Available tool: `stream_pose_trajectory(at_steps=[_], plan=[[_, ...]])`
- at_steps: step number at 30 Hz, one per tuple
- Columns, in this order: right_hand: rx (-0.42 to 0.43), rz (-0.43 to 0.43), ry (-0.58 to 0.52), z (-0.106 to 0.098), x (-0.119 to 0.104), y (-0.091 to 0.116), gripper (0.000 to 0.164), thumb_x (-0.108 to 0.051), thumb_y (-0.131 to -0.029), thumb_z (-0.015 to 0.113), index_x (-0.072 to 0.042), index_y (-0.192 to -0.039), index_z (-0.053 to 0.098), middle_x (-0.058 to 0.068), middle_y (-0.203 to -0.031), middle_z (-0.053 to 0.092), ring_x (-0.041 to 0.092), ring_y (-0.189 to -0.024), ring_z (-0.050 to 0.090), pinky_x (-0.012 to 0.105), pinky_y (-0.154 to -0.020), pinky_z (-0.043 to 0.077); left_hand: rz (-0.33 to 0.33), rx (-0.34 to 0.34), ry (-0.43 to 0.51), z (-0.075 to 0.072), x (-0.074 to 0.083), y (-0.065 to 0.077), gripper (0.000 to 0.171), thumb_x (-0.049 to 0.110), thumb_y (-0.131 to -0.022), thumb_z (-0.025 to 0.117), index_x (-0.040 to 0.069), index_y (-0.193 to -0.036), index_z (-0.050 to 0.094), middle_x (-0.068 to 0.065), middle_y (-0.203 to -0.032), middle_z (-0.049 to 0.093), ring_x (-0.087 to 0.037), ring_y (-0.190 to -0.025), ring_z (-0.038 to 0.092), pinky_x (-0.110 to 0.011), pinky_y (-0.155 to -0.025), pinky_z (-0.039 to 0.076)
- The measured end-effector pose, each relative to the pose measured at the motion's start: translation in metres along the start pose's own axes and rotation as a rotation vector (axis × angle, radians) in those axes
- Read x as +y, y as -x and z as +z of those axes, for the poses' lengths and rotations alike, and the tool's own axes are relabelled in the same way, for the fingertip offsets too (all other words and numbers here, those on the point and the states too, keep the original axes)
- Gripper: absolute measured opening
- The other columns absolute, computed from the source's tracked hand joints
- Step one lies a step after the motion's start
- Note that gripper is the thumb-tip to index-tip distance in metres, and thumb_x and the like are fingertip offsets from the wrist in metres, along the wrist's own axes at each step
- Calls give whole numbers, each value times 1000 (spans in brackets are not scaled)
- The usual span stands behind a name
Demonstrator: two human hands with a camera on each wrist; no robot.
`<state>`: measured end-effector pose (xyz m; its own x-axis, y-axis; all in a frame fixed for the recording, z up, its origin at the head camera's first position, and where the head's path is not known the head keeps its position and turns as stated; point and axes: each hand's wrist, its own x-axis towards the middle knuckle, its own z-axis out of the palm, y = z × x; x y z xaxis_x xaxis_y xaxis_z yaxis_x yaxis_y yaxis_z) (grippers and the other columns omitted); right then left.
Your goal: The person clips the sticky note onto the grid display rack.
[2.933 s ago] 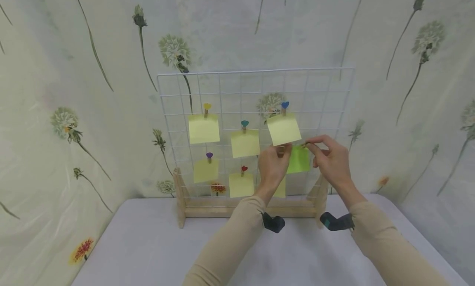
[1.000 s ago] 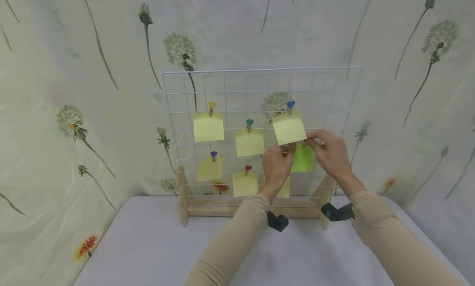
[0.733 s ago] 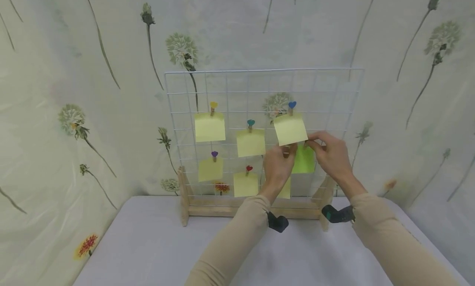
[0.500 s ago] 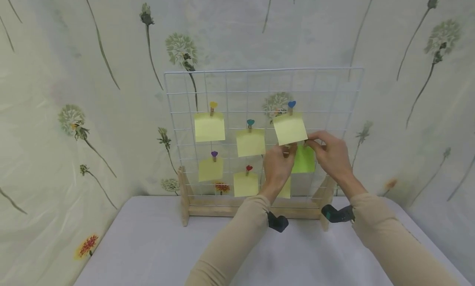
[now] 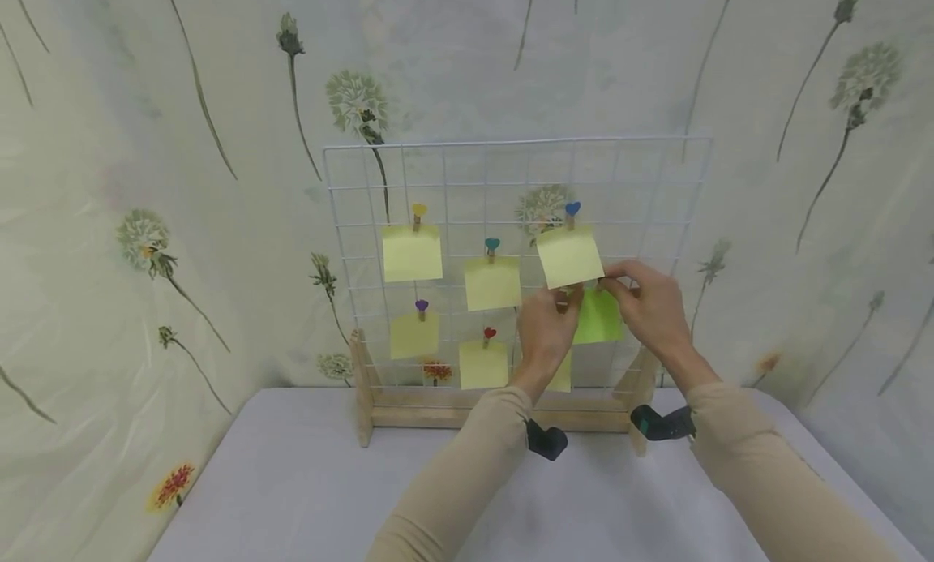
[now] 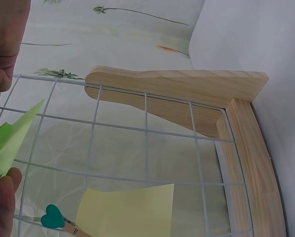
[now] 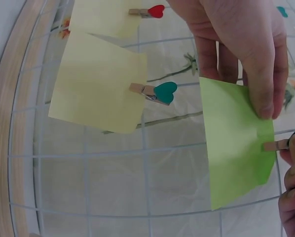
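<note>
My left hand (image 5: 549, 328) pinches a bright green sticky note (image 5: 600, 317) at its left upper part, against the wire grid (image 5: 467, 185). My right hand (image 5: 651, 309) pinches a small wooden clothespin (image 7: 275, 146) with a dark green heart, mostly covered by the fingers. In the right wrist view its tip lies over the note's upper edge; whether it also grips a wire cannot be told. Right above hangs a pale yellow note (image 5: 571, 256) under a blue heart clothespin (image 5: 572, 213). Partly behind my left hand is another yellow note (image 7: 100, 81) with a teal heart clothespin (image 7: 162, 93).
Several more yellow notes hang to the left, under yellow (image 5: 419, 213), teal (image 5: 492, 246), purple (image 5: 422, 307) and red (image 5: 489, 335) heart clothespins. The grid stands in a wooden base (image 5: 416, 417) on a white table (image 5: 306, 473), before a flower-patterned backdrop (image 5: 241, 238).
Since the oldest frame, my right hand has moved slightly left, bringing the clothespin to the green note's upper edge. The note has tilted a little lately. My left hand has stayed put.
</note>
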<state>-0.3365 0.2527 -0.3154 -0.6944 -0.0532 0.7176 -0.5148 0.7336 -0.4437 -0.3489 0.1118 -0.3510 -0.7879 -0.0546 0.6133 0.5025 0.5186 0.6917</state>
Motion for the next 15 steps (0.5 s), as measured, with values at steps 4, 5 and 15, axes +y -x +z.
stream_pose_trajectory(at_steps=[4, 5, 15], plan=[[-9, 20, -2, 0, 1, 1, 12, -11, -88, 65, -7, -99, 69, 14, -104, 71, 38, -82, 70, 50, -70, 55, 7, 5, -9, 1, 0, 0, 22, 29, -93, 59, 14, -95, 74, -3, -88, 74, -9, -68, 70, -6, -47, 41], [-9, 22, -4, 0, 1, 1, 12, -11, -88, 65, -7, -99, 69, 14, -104, 71, 38, -81, 70, 50, -70, 55, 10, 5, -8, 1, 0, 0, 22, 29, -93, 60, 14, -95, 74, -4, -88, 74, -9, -67, 70, -6, -47, 41], [-21, 25, 34, -1, -4, 0, 12, -11, -88, 66, -7, -100, 68, 14, -106, 70, 34, -73, 70, 27, -55, 50, 20, 17, -5, 2, 0, 0, 18, 27, -92, 61, 14, -94, 74, -3, -90, 74, -9, -68, 70, -6, -50, 43]])
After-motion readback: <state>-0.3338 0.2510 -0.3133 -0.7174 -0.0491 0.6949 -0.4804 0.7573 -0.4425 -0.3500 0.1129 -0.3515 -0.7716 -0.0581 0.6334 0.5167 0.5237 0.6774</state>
